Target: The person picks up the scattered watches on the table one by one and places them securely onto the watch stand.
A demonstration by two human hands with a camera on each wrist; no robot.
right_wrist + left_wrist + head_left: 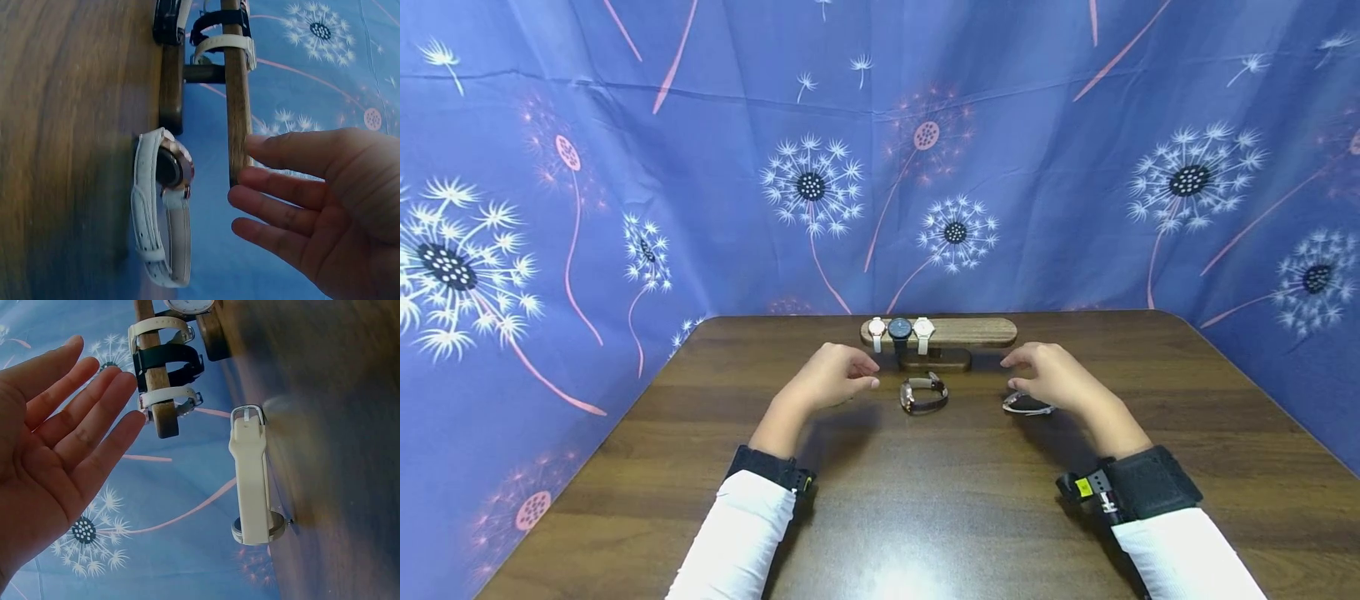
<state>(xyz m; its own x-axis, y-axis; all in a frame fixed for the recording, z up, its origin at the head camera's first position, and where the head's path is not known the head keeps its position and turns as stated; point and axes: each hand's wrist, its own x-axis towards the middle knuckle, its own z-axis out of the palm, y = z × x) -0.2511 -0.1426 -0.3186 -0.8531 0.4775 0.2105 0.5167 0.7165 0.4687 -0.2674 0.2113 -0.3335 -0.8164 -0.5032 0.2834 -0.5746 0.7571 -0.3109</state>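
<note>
My left hand (833, 375) hovers above the left of the table, fingers loosely bent and holding nothing. In the left wrist view a cream-strapped watch (251, 481) stands on the table beside that hand; the hand seems to hide it in the head view. My right hand (1051, 377) hangs over a white-strapped watch (1028, 405), apart from it; the right wrist view shows this watch's rose-gold case (178, 165). Between the hands lies a dark-strapped watch (925, 395). Behind them, a wooden watch stand (973, 331) carries a rose-gold watch (877, 328), a black watch (899, 330) and a white watch (923, 328).
The stand's wooden base (951, 361) sits below its bar, near the back of the brown table (880, 483). A blue curtain (1037, 150) with dandelion prints hangs behind and to both sides. Light glares on the table's front.
</note>
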